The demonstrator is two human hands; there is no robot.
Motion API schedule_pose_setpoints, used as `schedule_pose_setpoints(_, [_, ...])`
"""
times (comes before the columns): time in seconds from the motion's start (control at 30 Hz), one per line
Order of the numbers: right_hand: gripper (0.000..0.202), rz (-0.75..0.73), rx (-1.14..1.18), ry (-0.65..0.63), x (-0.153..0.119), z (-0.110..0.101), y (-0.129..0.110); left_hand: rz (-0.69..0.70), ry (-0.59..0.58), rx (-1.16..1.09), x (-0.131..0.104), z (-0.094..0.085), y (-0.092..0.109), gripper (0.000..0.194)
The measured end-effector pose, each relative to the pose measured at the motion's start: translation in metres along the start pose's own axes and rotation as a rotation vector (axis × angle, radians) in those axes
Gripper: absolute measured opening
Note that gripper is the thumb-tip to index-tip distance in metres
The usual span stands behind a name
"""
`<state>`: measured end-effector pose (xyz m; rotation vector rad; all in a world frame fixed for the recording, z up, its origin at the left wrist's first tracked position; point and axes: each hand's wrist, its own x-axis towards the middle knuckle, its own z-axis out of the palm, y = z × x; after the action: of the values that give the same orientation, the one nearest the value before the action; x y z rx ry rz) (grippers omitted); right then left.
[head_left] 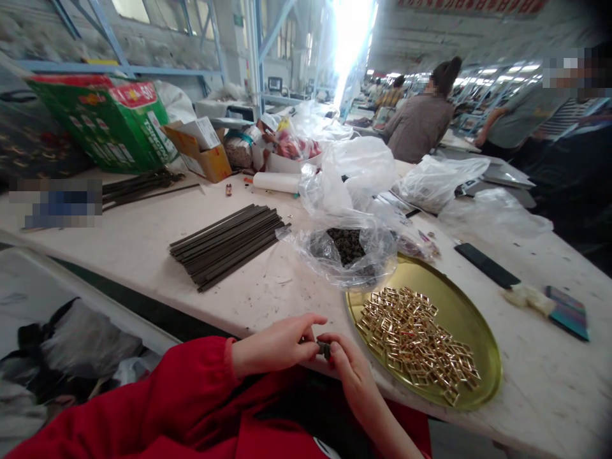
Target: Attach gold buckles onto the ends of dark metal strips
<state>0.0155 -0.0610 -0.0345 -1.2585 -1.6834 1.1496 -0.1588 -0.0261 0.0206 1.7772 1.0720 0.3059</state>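
At the table's front edge, my left hand (280, 344) and my right hand (351, 370) meet over a small dark piece (324, 349), pinched between the fingertips of both. Its exact kind is too small to make out. Just right of my hands, a round gold tray (478, 331) bears a heap of gold metal buckles (415, 335). Beyond my hands, a clear plastic bag (329, 271) lies open around small dark pieces (348, 245). To its left is a stack of dark flat strips (229, 245).
More dark strips (138, 186) lie by a green carton (102, 124) and an orange box (205, 153). Plastic bags (358, 169) crowd the back. A black slab-like object (488, 264) is at right. A person (421, 121) sits beyond the table; others stand at far right.
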Motion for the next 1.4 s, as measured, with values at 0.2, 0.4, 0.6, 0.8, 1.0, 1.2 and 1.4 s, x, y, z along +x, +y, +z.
schedule_pose_setpoints(0.2, [0.020,-0.312,-0.546,-0.092,0.029,-0.008,-0.009,0.055,0.032,0.142,0.009,-0.020,-0.004,0.045])
schedule_pose_setpoints(0.4, [0.019,-0.346,-0.897,-0.006,0.068,0.004,0.027,0.050,0.242,0.563,0.042,-0.024,-0.038,0.036])
schedule_pose_setpoints(0.6, [0.028,-0.402,-1.001,0.167,0.079,0.011,0.073,0.190,0.359,0.816,0.062,-0.027,-0.067,0.029])
schedule_pose_setpoints(0.8, [0.035,-0.464,-0.995,0.285,0.078,0.012,0.072,-0.110,0.506,0.933,0.064,-0.090,-0.087,0.021])
schedule_pose_setpoints(1.0, [0.035,-0.430,-0.981,0.316,0.077,0.014,0.065,-0.370,0.671,0.936,0.075,-0.127,-0.113,0.021])
schedule_pose_setpoints(1.2, [0.032,-0.396,-0.895,0.321,0.073,0.015,0.062,-0.352,0.761,0.910,0.064,-0.140,-0.092,0.016])
schedule_pose_setpoints(1.4, [0.036,-0.258,-0.387,0.329,0.065,0.009,0.030,-0.103,0.810,0.870,0.020,-0.122,-0.042,0.019])
